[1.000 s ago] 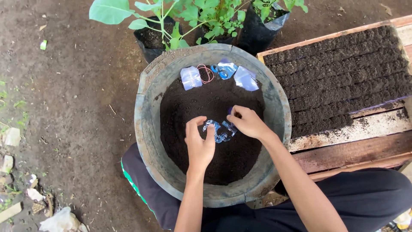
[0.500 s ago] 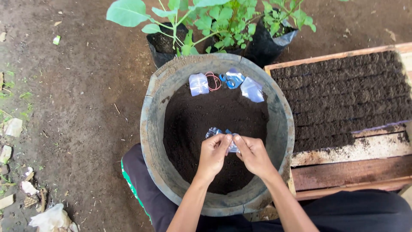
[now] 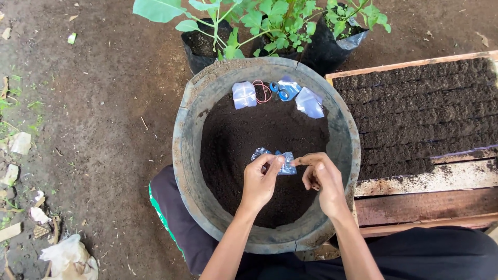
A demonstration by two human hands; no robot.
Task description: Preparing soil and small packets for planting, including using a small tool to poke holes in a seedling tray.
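Observation:
A round grey basin [image 3: 184, 155] holds dark soil [image 3: 244, 135] and rests between my knees. Over the soil, my left hand [image 3: 261, 181] and my right hand [image 3: 321, 179] pinch a small clear plastic packet [image 3: 277, 161] from both sides, fingertips meeting at its right edge. On the soil at the basin's far side lie two more clear packets [image 3: 244, 95] [image 3: 309, 102], a red rubber band [image 3: 262, 91] and small blue scissors [image 3: 282, 92].
A wooden seed tray [image 3: 415, 65] with rows of dark soil stands to the right of the basin. Black grow bags with green plants [image 3: 275, 21] sit behind it. Bare dirt ground with scraps of litter [image 3: 65, 256] lies to the left.
Both hands have drawn closer together over the soil and lifted the small packet; a second ago the fingers were spread on it lower in the basin. The camera view has shifted slightly.

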